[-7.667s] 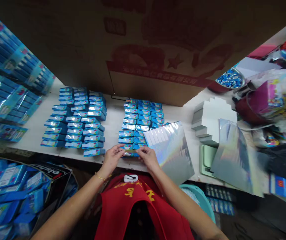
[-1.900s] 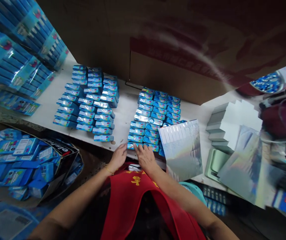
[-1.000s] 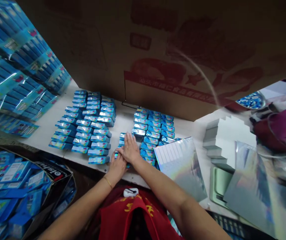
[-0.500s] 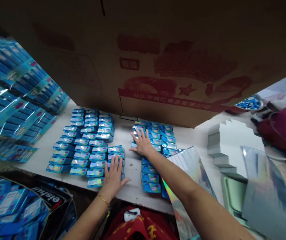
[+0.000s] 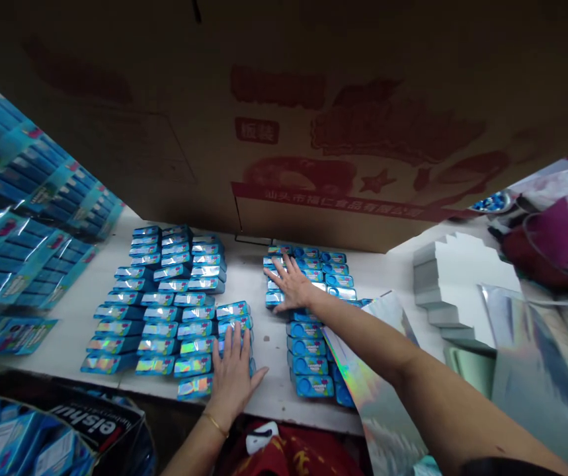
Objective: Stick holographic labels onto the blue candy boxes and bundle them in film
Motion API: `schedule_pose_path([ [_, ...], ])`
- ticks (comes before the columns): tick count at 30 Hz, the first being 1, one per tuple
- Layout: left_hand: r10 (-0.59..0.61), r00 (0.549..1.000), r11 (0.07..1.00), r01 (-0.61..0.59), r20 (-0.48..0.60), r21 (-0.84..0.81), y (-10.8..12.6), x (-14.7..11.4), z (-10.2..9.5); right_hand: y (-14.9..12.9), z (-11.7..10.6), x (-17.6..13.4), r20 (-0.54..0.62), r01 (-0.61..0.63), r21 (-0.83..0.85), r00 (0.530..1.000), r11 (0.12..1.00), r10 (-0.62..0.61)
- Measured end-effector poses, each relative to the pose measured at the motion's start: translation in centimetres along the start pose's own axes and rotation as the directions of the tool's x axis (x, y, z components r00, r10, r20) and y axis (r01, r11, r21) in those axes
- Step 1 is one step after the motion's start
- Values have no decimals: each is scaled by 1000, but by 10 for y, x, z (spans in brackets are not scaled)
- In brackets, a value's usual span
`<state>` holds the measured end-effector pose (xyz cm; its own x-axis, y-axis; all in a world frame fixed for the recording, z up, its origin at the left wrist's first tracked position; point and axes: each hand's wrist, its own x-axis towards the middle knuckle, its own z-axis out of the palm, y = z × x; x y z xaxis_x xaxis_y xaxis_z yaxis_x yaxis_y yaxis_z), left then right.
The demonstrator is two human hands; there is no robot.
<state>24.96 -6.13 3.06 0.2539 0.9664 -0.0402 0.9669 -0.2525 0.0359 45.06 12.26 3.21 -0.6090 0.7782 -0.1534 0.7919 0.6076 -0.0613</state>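
Observation:
Rows of small blue boxes (image 5: 157, 346) stand close together on the left half of the white tabletop (image 5: 264, 357). My left hand (image 5: 233, 370), a thin bracelet at its wrist, rests with fingers spread on the right edge of this group. Farther right lies a second group of blue boxes (image 5: 310, 365), each with a round mark on its face. On the upper left of that group my right hand (image 5: 291, 284) lies flat, fingers apart, hiding some boxes beneath. Neither hand grasps anything.
A large cardboard carton (image 5: 313, 132) walls off the back. Wrapped blue packs (image 5: 26, 198) are stacked at left, above a box of blue packets (image 5: 20, 436). On the right lie shiny silver sheets (image 5: 383, 370), stacked white card (image 5: 457, 284) and a pale green object (image 5: 472, 373).
The view has shifted slightly, so the box groups sit a little lower. Both hands stay spread on the same groups; the right forearm lies flatter across the view.

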Motion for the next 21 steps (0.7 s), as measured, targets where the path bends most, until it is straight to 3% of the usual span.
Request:
schedule_pose_path([
  [5, -1, 1000, 1000, 1, 0, -1, 0, 0, 0, -24, 2, 13, -65, -39, 50, 997, 998, 42],
  [11, 10, 1000, 1000, -10, 6, 13, 0, 1, 1, -46, -5, 69, -114, 102, 194, 990, 976, -81],
  [14, 5, 1000, 1000, -5, 5, 17, 0, 0, 0, -41, -12, 76, -130, 134, 267, 986, 954, -102],
  [16, 3, 1000, 1000, -3, -2, 14, 0, 0, 0, -31, -15, 71, -154, -54, 294, 983, 954, 103],
  [17, 2, 1000, 1000, -2, -7, 11, 0, 0, 0, -26, -15, 68, -152, -222, 308, 948, 925, 278],
  [19, 0, 1000, 1000, 0, -17, 6, 1, 0, 1, -20, -13, 65, -117, -500, 326, 821, 803, 559],
  [20, -1, 1000, 1000, 1, -22, 6, 1, 1, 1, -20, -12, 66, -94, -537, 333, 799, 775, 594],
  [21, -2, 1000, 1000, 3, -25, 8, 1, 1, 1, -21, -12, 68, -72, -504, 349, 826, 790, 559],
])
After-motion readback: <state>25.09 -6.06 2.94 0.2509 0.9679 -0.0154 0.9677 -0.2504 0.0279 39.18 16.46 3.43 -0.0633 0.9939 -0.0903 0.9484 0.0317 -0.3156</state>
